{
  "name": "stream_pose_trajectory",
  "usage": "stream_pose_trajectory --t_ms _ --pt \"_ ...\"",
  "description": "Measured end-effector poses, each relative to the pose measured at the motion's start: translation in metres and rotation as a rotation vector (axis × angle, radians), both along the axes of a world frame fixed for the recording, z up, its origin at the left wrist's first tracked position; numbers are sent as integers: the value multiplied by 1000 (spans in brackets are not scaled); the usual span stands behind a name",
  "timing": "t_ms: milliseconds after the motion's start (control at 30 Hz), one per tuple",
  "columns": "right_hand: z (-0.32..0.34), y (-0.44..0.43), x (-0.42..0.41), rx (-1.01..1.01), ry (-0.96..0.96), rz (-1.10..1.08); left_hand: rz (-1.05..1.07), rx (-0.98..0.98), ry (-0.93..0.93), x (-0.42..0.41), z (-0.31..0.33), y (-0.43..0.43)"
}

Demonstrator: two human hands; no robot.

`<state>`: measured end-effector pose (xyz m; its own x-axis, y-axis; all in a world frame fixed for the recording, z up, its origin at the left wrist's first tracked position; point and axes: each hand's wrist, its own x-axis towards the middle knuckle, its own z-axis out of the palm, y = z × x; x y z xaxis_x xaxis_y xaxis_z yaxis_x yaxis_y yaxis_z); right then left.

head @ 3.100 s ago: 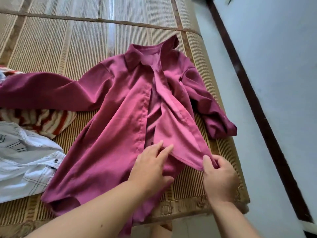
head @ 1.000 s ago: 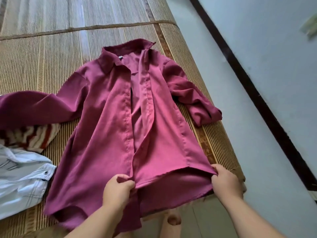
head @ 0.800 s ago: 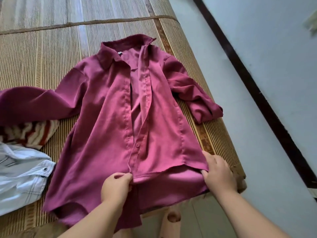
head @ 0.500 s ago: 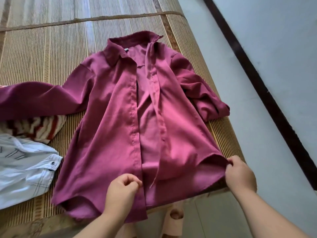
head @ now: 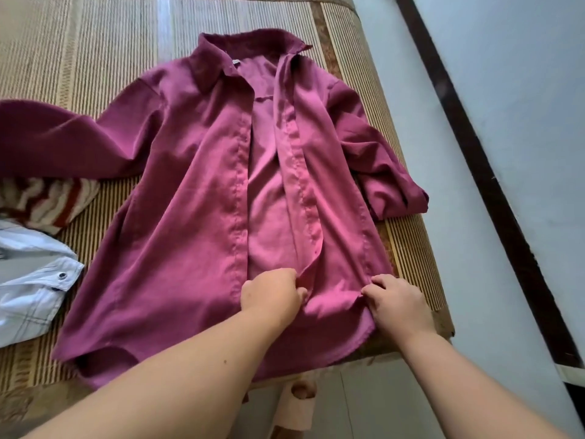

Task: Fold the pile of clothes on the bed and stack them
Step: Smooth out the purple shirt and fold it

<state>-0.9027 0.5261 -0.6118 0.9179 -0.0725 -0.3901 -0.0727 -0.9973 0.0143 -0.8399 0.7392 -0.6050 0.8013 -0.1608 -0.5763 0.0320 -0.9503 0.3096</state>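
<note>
magenta shirt, red-striped garment, tan mat

The shirt is thin wine-pink cloth, matt with a faint sheen along the front. It looks soft and creased, with stitched plackets. Under it the bed's mat is woven of fine reed or bamboo slats, ribbed and dry-looking, glossy in one pale band. The striped garment looks like soft knit. The pale garment is stiffer cotton with dark topstitching and a shiny metal stud. The floor is smooth, pale and matt.
</note>
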Motion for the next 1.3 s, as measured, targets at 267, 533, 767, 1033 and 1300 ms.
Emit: stream_pose_trajectory --t_ms 267,533,767,1033,1300 --pt "14 -6 -8 258 70 -98 527 -792 5 -62 40 33" --pt "11 9 -4 22 66 10 548 -179 116 -83 -1 63" --pt "12 -7 -9 73 100 -48 482 -286 84 -54 -6 57" --pt "24 -17 -19 178 -143 -485 506 -338 44 -63 -5 56" --pt "27 8 -41 321 -40 -387 174 -136 -220 -70 8 76"
